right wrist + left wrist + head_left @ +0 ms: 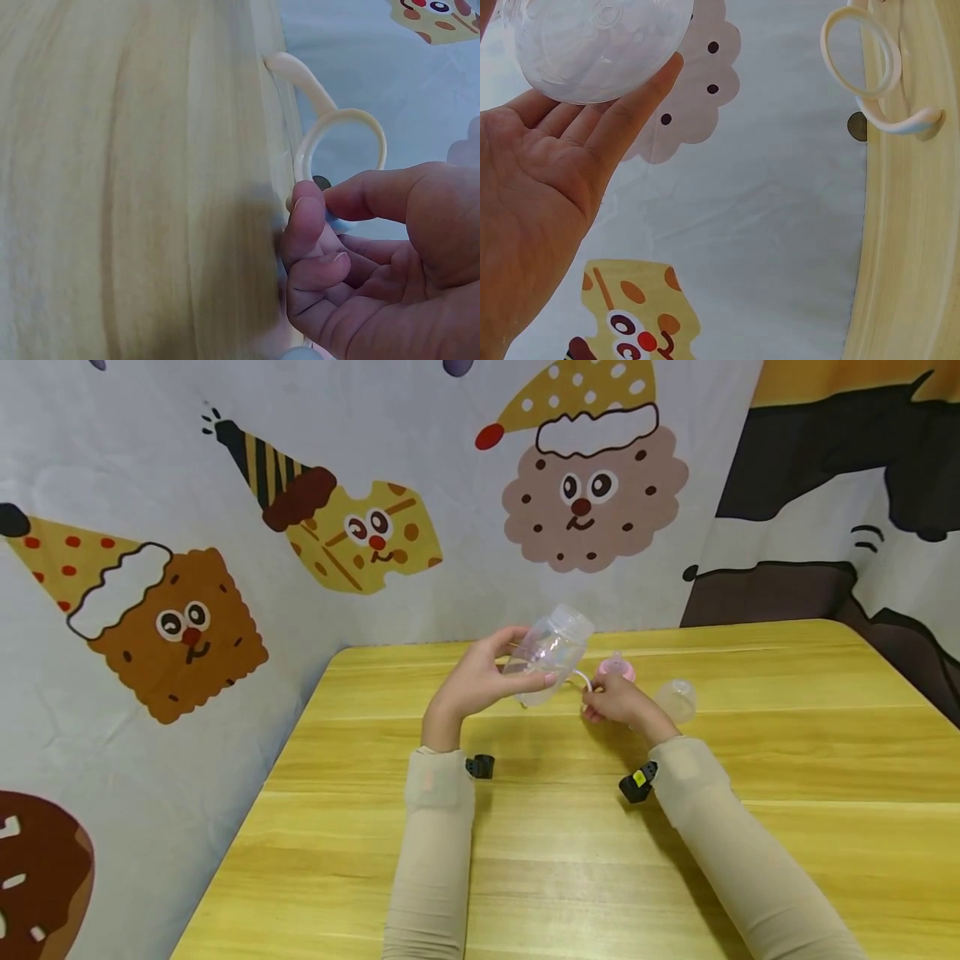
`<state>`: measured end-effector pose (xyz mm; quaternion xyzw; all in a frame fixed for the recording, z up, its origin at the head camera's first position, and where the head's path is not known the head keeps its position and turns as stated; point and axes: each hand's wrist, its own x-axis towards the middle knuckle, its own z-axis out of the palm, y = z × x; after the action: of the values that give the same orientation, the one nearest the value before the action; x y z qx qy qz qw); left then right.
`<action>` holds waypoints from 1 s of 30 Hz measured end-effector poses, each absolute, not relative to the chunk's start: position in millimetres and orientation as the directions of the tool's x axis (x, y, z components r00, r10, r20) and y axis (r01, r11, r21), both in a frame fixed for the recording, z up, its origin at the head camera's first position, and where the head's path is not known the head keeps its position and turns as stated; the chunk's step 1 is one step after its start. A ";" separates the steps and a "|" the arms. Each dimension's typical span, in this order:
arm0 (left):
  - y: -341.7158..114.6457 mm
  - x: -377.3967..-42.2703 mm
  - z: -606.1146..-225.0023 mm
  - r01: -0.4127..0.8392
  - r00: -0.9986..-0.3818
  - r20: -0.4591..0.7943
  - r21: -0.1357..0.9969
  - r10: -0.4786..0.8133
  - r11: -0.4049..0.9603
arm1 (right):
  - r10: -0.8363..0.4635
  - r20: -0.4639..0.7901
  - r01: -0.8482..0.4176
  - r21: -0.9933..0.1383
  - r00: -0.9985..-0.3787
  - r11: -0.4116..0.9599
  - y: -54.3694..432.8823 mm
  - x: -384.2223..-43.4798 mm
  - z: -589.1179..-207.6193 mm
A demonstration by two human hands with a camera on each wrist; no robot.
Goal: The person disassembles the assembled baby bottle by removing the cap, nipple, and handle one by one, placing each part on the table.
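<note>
My left hand (480, 681) grips a clear baby bottle (553, 652) by its body, above the table and tilted with its open neck up and to the right. In the left wrist view the bottle's round base (604, 52) faces the camera, fingers and thumb around it. Lower and to the right, my right hand (618, 700) pinches a white bottle handle (304, 79), a ring with curved arms, between thumb and forefinger. Part of the handle is hidden behind those fingers. Just behind the right hand stands a pink nipple with its collar (617, 668).
A clear domed cap (677, 700) stands on the wooden table (540, 860), right of the right hand. Behind the table's far edge hangs a cloth (465, 593) printed with cartoon biscuits and cheese. Small black cameras are strapped at both wrists.
</note>
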<state>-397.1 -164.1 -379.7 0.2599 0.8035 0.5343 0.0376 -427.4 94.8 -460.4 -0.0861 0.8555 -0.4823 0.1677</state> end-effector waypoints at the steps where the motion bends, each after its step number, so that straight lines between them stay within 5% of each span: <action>1: -164.0 -397.2 -379.6 0.380 -0.861 0.219 0.877 0.459 0.295 | -0.310 -0.199 0.009 -0.854 -0.930 0.520 94.8 -427.7 -460.7; 30: -165.5 -397.9 -379.5 0.371 -0.858 0.222 0.891 0.463 0.262 | -0.280 -0.134 -0.077 -0.771 -0.951 0.632 95.7 -427.0 -451.8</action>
<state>-397.9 -165.5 -379.5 0.2629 0.7933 0.5475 0.0417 -427.0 95.7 -451.8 -0.0997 0.8951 -0.4173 0.1216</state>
